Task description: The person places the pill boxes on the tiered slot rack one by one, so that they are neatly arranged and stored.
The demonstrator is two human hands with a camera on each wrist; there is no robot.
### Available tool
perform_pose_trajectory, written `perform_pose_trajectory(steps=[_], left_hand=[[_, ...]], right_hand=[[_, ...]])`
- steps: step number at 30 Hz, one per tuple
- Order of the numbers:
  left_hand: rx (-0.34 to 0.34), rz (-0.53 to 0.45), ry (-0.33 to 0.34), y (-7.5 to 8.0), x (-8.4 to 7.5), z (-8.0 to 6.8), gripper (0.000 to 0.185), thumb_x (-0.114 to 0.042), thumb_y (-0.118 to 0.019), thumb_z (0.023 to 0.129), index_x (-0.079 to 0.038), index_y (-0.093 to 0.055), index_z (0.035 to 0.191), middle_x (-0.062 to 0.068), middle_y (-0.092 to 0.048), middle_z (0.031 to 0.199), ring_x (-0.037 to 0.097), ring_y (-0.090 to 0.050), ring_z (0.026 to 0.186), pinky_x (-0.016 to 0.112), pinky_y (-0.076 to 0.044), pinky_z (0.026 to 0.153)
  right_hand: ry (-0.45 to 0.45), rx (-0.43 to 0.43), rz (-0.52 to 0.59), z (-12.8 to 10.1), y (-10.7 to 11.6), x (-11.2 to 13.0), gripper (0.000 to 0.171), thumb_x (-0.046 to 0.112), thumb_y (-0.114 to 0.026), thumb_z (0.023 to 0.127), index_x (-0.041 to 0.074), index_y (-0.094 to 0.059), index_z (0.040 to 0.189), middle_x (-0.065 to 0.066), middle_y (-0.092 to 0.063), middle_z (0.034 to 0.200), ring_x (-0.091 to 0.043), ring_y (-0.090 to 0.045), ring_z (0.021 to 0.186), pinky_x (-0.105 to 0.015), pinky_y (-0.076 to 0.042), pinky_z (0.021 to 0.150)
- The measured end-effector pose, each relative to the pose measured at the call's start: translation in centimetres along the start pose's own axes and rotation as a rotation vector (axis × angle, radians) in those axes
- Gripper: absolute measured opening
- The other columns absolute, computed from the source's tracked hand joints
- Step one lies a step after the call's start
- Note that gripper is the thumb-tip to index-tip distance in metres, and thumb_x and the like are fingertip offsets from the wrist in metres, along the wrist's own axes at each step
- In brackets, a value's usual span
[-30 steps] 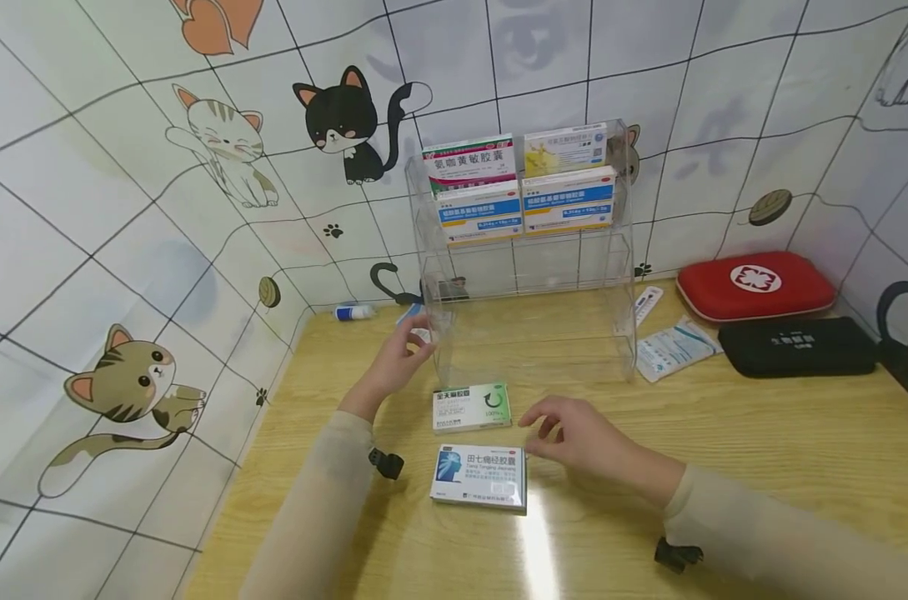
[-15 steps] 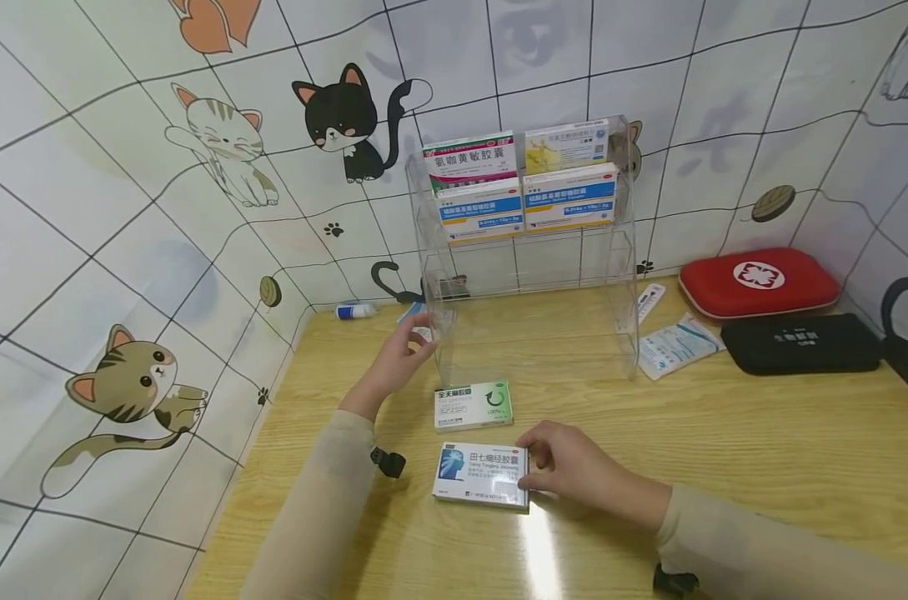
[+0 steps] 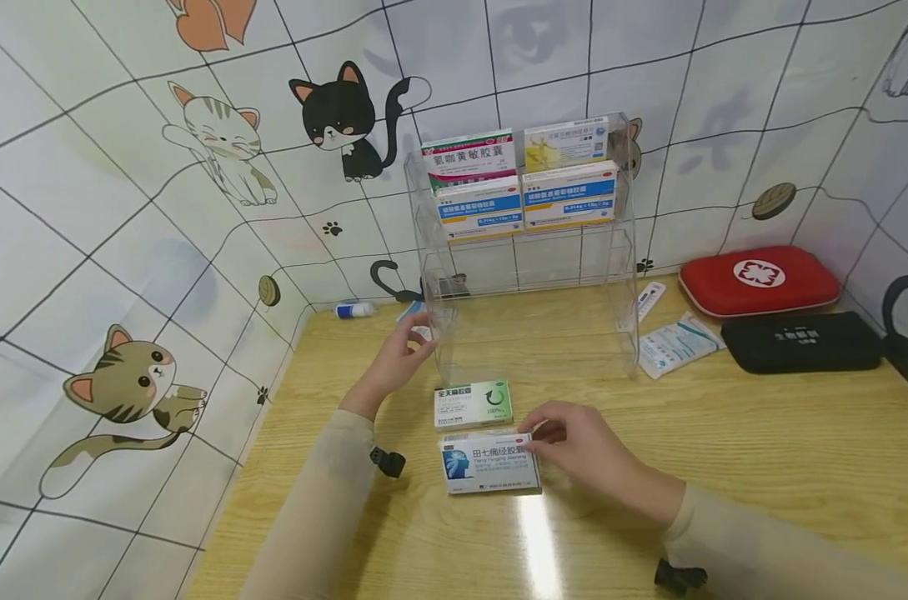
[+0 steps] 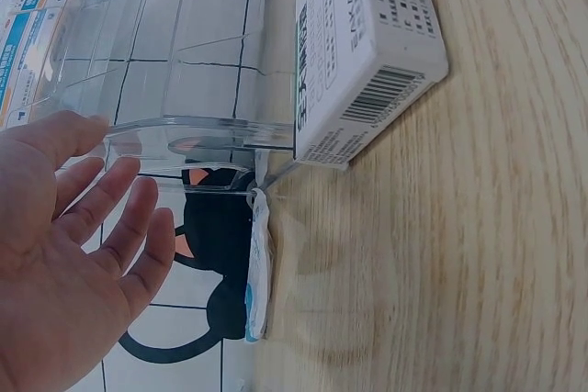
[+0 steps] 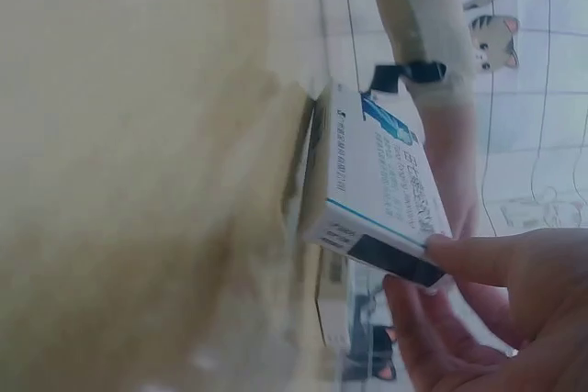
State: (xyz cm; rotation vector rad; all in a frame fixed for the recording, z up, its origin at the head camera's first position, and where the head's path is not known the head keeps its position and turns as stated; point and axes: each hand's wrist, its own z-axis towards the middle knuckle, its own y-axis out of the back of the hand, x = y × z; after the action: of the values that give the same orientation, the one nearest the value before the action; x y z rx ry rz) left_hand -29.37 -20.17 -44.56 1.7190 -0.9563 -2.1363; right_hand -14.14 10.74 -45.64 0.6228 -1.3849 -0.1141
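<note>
My right hand (image 3: 584,442) pinches the upper right corner of a white medicine box (image 3: 487,467) with a blue head picture. In the right wrist view, the thumb lies on the face of this box (image 5: 372,172), with fingers behind; the box tilts up from the table. Just behind it lies a smaller white-and-green medicine box (image 3: 461,407). My left hand (image 3: 397,362) rests at the left side of a clear acrylic display rack (image 3: 529,333). In the left wrist view, the left hand (image 4: 83,245) has loosely bent, spread fingers, its thumb tip touching the rack's edge (image 4: 202,123).
Upright medicine boxes (image 3: 479,208) fill the rack's two upper tiers. Right of it lie a thermometer pack (image 3: 650,300), a white-blue packet (image 3: 679,346), a red first-aid case (image 3: 757,282) and a black case (image 3: 802,343). A small blue-white bottle (image 3: 354,310) lies back left, by the wall.
My right hand has reached the box with the head picture, gripped its right end and tilted it up, shifting it slightly away from me. The left hand stays at the rack.
</note>
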Motion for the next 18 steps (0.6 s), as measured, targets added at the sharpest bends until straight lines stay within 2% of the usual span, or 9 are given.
perform_pose_trajectory(steps=[6,9,11,13,16,18], left_hand=[[-0.002,0.013,-0.009,0.1,0.0,0.0,0.047,-0.024,-0.06,0.106,-0.012,-0.044,0.149,0.008,-0.052,0.145,0.024,-0.058,0.111,0.032,-0.049,0.083],[-0.003,0.007,-0.018,0.1,0.0,0.0,0.046,-0.022,-0.061,0.106,-0.011,-0.045,0.148,0.009,-0.053,0.145,0.025,-0.058,0.11,0.032,-0.049,0.081],[-0.003,0.004,-0.023,0.1,0.1,0.0,0.046,-0.021,-0.06,0.106,-0.011,-0.045,0.148,0.01,-0.053,0.144,0.025,-0.058,0.11,0.033,-0.049,0.081],[0.0,-0.001,-0.021,0.1,0.1,0.0,0.046,-0.02,-0.06,0.106,-0.011,-0.045,0.148,0.01,-0.053,0.143,0.025,-0.058,0.11,0.034,-0.05,0.081],[-0.001,-0.007,-0.019,0.1,0.1,0.1,0.045,-0.02,-0.06,0.106,-0.011,-0.045,0.148,0.01,-0.053,0.142,0.026,-0.058,0.11,0.035,-0.05,0.082],[-0.003,-0.006,-0.017,0.1,0.1,0.0,0.045,-0.019,-0.061,0.106,-0.011,-0.045,0.148,0.011,-0.053,0.143,0.026,-0.059,0.11,0.036,-0.05,0.084]], right_hand=[[0.167,-0.132,-0.111,1.9,2.5,0.1,0.019,0.006,-0.08,0.09,0.017,-0.078,0.106,-0.003,-0.076,0.116,-0.012,-0.072,0.09,-0.029,-0.061,0.08],[0.2,-0.205,-0.17,3.2,4.0,0.5,0.018,0.01,-0.08,0.091,0.019,-0.079,0.106,-0.003,-0.076,0.118,-0.013,-0.073,0.089,-0.029,-0.06,0.075],[0.211,-0.249,-0.186,4.2,5.2,0.9,0.016,0.014,-0.079,0.092,0.021,-0.079,0.107,-0.002,-0.076,0.121,-0.014,-0.072,0.089,-0.027,-0.058,0.066],[0.237,-0.298,-0.2,5.4,6.3,1.4,0.015,0.018,-0.078,0.094,0.022,-0.079,0.108,0.0,-0.075,0.121,-0.014,-0.072,0.089,-0.026,-0.055,0.064],[0.339,-0.381,-0.207,7.2,8.1,2.4,0.015,0.018,-0.078,0.094,0.019,-0.079,0.109,0.001,-0.075,0.121,-0.013,-0.071,0.088,-0.024,-0.054,0.065],[0.418,-0.441,-0.222,8.6,9.0,3.1,0.015,0.016,-0.078,0.094,0.016,-0.079,0.109,0.001,-0.075,0.119,-0.012,-0.07,0.087,-0.021,-0.054,0.071]])
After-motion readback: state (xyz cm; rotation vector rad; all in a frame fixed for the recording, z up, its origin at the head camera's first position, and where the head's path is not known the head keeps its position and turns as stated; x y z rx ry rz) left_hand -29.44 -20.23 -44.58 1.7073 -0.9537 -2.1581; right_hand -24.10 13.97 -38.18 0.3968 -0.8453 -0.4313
